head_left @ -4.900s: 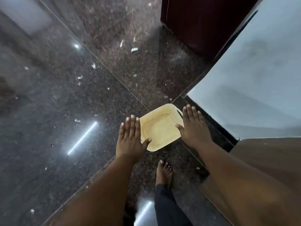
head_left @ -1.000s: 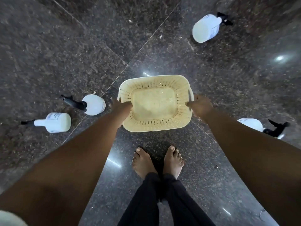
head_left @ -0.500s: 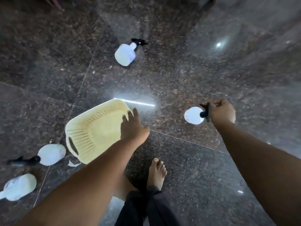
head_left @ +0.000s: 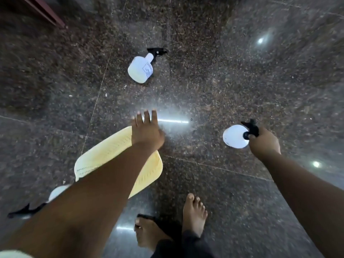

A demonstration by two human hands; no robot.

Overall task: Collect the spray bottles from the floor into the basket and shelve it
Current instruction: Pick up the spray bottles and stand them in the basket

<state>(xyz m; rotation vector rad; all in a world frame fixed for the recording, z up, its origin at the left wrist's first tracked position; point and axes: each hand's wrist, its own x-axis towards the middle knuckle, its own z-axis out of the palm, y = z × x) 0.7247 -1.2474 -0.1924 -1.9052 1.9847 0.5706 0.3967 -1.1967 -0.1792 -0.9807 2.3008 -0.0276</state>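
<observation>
A pale yellow basket (head_left: 104, 159) lies on the dark granite floor, partly hidden under my left forearm. My left hand (head_left: 146, 131) hovers over its far corner with fingers spread, holding nothing. My right hand (head_left: 264, 142) grips the black trigger head of a white spray bottle (head_left: 234, 136), whose round base faces the camera. A second white spray bottle (head_left: 140, 68) lies on its side farther out, black nozzle pointing right. A third bottle (head_left: 57, 191) lies at the lower left, mostly behind my arm, its black trigger (head_left: 24, 211) sticking out left.
My bare feet (head_left: 194, 213) stand near the bottom centre on the polished floor. A dark red furniture edge (head_left: 44, 13) runs along the top left corner. Light reflections glare on the tiles.
My right hand has raised the bottle slightly and holds it by the trigger. My left hand has let go of the basket rim and moved forward over its corner. The view has shifted.
</observation>
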